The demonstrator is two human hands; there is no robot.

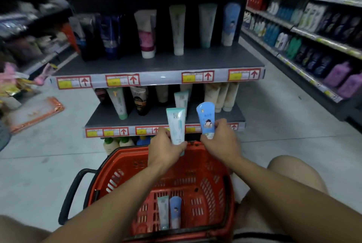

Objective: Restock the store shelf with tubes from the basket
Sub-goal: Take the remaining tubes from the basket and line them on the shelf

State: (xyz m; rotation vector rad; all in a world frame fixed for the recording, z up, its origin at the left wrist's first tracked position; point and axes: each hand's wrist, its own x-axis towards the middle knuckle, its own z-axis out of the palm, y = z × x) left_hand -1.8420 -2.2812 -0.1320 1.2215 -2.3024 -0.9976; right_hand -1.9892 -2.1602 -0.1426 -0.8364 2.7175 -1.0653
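Above the basket's (pixel 125 154) far rim, left hand (pixel 163 149) grips a mint tube (pixel 176 125), right hand (pixel 221 141) pinches a blue tube (pixel 206 119), both upright, shelf-ready.

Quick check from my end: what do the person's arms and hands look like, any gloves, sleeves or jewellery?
Both arms are bare, with no sleeves in view. The left hand and right hand wear no gloves, and no watch, bracelet or rings show. Nothing is marked on either arm.

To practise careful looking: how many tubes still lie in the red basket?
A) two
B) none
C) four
A: two tubes lie side by side on the basket floor, a pale green tube and a blue tube.
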